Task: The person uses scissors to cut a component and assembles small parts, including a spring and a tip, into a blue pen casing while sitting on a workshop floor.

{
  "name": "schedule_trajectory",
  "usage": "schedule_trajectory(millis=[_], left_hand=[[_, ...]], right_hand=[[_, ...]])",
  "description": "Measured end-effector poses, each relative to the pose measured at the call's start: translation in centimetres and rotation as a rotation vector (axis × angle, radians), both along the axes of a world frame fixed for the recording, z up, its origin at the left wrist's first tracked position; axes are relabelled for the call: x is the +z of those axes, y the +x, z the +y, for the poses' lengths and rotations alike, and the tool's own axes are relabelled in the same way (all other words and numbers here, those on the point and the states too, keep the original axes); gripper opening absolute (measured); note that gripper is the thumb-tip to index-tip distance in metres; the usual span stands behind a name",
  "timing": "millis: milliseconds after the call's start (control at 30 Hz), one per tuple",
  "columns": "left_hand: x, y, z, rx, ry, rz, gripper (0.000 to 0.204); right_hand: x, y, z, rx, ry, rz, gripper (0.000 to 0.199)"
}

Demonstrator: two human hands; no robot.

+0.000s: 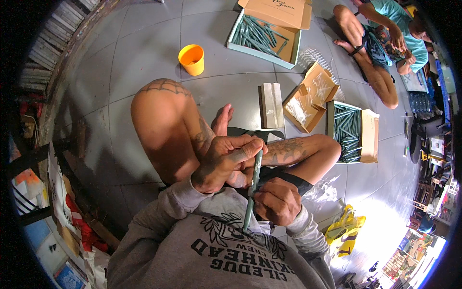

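My left hand (228, 161) pinches the upper end of a slim dark green pen (249, 214), thumb on top. The pen slants down toward my lap and carries small pale marks on its upper part. My right hand (279, 201) is closed, its curled fingers against the pen's middle; their tips are partly hidden. A bit of white cloth or paper (263, 226) shows under that hand. Many similar green pens (257, 34) fill an open box (288, 62) ahead, and more pens (346, 127) lie in a second box (369, 137) on the right.
A yellow cup (191, 60) stands ahead on the grey tiled floor. A pale block (272, 106) and an open carton (302, 123) with clear plastic pieces lie ahead of my crossed legs. At the right are a yellow bag (345, 226) and another seated person (385, 48).
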State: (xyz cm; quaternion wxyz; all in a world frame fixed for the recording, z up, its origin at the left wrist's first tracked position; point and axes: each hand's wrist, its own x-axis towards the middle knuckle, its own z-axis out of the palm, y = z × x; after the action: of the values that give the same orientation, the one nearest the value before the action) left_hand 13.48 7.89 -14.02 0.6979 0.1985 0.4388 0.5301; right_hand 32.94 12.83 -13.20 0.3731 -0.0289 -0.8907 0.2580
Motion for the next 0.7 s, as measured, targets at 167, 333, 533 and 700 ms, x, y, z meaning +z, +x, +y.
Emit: schedule_trajectory(millis=[167,333,533,700], left_hand=[[0.8,0.0,0.2,0.011,0.128,0.289,0.033],[0.6,-0.3,0.8,0.035,0.45,0.661,0.032],[-0.1,-0.1,1.1,0.079,0.532,0.721,0.028],[-0.2,-0.3,1.3,0.03,0.462,0.668,0.024]], right_hand=[[0.5,-0.2,0.1,-0.001,-0.023,0.013,0.039],[1.9,-0.7,0.6,-0.189,-0.06,0.014,0.028],[2.6,-0.5,-0.4,-0.54,-0.583,0.149,0.037],[2.7,-0.4,-1.6,-0.325,-1.092,0.098,0.038]])
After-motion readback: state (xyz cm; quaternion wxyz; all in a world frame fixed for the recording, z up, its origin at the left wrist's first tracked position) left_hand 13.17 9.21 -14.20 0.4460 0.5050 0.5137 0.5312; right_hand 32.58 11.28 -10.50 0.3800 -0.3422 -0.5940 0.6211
